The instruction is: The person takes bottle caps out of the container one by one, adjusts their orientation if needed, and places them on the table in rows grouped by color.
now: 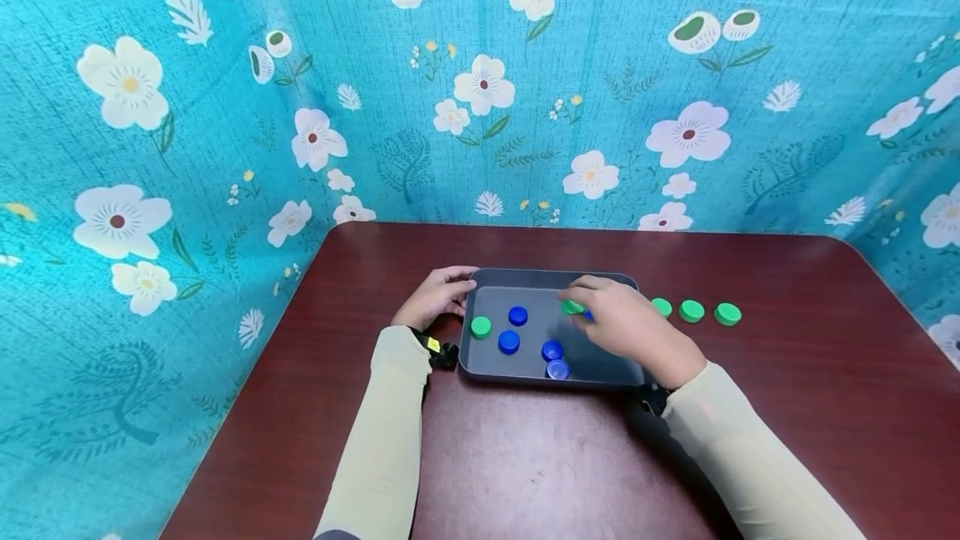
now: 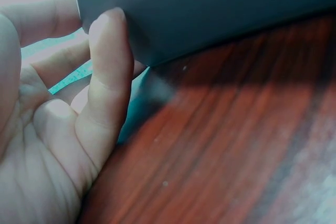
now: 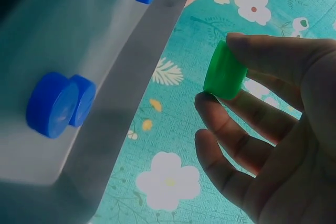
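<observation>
A dark grey rectangular tray (image 1: 525,296) lies on the table. At its far left corner my left hand (image 1: 441,294) holds the tray, thumb on the outer wall (image 2: 210,9) in the left wrist view. Over the tray's right part, my right hand (image 1: 626,323) pinches a green bottle cap (image 3: 226,71) between thumb and fingers. Inside the tray are another green cap (image 1: 481,327) and several blue caps (image 1: 517,316); one blue cap (image 1: 589,315) is partly hidden behind my right hand. Two blue caps (image 1: 557,369) sit close together near the front wall.
Three green caps (image 1: 692,311) stand in a row on the dark red wooden table (image 1: 810,373), right of the tray. A blue flowered cloth (image 1: 480,165) hangs behind the table and along its left side.
</observation>
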The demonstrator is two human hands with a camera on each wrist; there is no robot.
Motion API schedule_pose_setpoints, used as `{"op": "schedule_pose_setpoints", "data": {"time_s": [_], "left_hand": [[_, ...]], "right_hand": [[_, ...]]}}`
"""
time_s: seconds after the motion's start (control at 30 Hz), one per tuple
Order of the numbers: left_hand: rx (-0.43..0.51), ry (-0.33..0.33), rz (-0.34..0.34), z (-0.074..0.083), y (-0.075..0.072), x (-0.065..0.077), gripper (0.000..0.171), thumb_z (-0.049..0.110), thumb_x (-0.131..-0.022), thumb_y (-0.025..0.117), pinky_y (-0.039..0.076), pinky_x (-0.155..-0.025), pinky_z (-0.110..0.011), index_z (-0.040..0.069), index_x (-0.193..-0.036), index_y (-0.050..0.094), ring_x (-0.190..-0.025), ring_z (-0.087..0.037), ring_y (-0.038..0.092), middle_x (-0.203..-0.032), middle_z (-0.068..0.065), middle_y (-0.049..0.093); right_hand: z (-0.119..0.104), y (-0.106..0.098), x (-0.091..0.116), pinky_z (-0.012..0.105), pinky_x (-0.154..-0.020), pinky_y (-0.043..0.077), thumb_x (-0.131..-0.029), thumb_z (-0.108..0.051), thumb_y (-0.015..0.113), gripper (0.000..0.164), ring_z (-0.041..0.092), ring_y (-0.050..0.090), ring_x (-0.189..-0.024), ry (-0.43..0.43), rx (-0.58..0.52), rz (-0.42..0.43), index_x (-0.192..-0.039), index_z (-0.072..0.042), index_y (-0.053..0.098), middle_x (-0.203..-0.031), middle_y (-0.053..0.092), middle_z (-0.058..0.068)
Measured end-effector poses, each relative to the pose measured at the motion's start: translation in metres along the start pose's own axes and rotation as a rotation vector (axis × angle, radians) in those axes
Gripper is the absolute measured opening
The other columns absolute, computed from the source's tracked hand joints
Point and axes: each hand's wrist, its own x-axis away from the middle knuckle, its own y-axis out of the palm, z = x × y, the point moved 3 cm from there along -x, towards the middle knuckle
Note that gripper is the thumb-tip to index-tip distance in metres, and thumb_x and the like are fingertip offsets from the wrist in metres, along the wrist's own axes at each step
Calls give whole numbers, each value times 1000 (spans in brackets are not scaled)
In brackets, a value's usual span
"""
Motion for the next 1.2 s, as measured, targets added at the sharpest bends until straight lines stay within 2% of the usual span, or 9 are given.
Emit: {"op": "schedule_pose_setpoints", "data": {"time_s": [0.23, 0.43, 0.83, 1.2], "left_hand": [[-2, 9, -3, -2, 1, -1, 33, 15, -97, 61, 55, -59, -31, 11, -130, 62, -65, -20, 55, -85, -13, 59], [-2, -6, -3, -3, 0, -2, 34, 15, -97, 62, 55, -59, -31, 11, -131, 61, -65, -19, 55, -85, -13, 60], [1, -5, 3, -1, 1, -3, 34, 15, -97, 61, 55, -58, -31, 11, -130, 62, -64, -19, 55, -86, -13, 60], [7, -2, -1, 0, 2, 0, 35, 14, -97, 62, 55, -58, -31, 11, -132, 60, -65, -19, 54, -83, -12, 58]], "right_hand": [[3, -3, 9, 43, -79, 56, -81, -17, 81, 39, 25, 63, -103, -14, 9, 44, -118, -11, 71, -114, 65, 8], [9, -4, 17, 43, -75, 57, -83, -18, 79, 38, 27, 62, -104, 4, 49, 34, -119, -11, 70, -115, 64, 9], [18, -9, 32, 45, -77, 56, -79, -9, 81, 37, 29, 63, -103, -13, 48, 69, -115, -6, 71, -113, 65, 12], [30, -11, 46, 46, -78, 55, -77, -7, 81, 41, 31, 61, -106, 28, 41, 85, -117, -5, 70, -115, 64, 13]]}}
